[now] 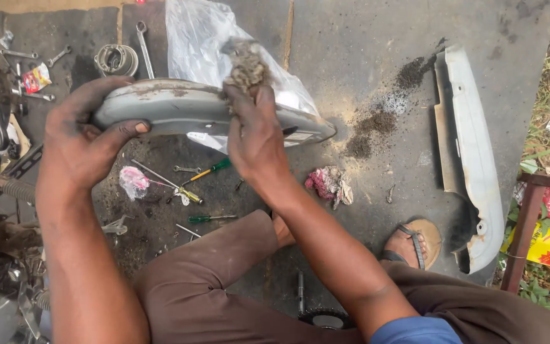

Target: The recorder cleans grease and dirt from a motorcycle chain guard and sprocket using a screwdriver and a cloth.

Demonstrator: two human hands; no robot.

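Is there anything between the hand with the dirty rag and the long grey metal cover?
Nothing visible. The right hand presses the grimy crumpled rag straight onto the long grey metal cover, and the left hand grips the cover's other end.

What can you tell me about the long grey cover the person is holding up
The grey cover is a long, curved, painted metal-looking panel, tapering to a rounded tip on the right. Dirt and rust-coloured grime streak its upper edge. It is held roughly level above the ground. The left hand grips its left end, thumb underneath, while the right hand presses a dirty wad of rag against its top edge. A clear plastic bag lies behind.
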